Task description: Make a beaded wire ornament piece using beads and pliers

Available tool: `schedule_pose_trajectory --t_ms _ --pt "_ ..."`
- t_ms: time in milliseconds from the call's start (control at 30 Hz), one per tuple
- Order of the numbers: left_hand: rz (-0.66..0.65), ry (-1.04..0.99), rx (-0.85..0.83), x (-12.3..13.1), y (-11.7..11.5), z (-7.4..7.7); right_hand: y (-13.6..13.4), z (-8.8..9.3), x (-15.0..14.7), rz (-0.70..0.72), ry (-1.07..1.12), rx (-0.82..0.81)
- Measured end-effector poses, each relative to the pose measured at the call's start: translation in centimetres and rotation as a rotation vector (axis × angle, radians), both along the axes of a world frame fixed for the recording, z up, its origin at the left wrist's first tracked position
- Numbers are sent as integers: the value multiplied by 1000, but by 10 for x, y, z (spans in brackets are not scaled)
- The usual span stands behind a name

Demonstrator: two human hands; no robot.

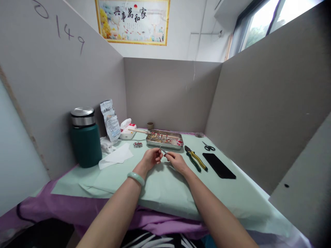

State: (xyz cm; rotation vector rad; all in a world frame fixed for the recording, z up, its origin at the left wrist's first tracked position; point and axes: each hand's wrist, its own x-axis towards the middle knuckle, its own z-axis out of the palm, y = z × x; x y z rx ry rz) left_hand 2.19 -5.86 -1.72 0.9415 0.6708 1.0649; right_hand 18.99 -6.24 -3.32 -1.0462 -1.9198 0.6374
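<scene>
My left hand (153,157), a pale green bangle (136,178) on its wrist, is closed in a pinch just in front of the metal tray; what it pinches is too small to name. Close by on the right, my right hand (176,161) grips a thin metal tool (163,151), whose tip points up and left toward the left fingertips. Behind both hands the metal tray (165,145) holds red and silvery beads and a pale stick. A small pile of red and silver beads (138,145) lies left of the tray.
Pliers (196,158), scissors (209,147) and a black flat object (218,165) lie to the right. At left stand a green flask (86,144), a pouch (110,120), white paper (117,156) and a tissue pack (128,132). Grey partitions (170,93) enclose the table.
</scene>
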Motion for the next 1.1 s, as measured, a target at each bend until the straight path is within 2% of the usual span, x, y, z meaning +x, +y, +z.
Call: schedule_pose_trajectory --t_ms 300,467,600,767,1100 --pt "6 30 14 1 -3 2 2 -3 -1 -7 0 13" --pt "35 106 5 1 0 -1 2 -3 -1 -40 -19 25" --pt "136 227 96 5 2 -5 0 -2 0 -86 -54 10" --pt "318 442 291 9 1 -7 0 0 0 -101 -75 2" --pt "392 632 372 8 5 -11 -3 1 -1 -126 -100 4"
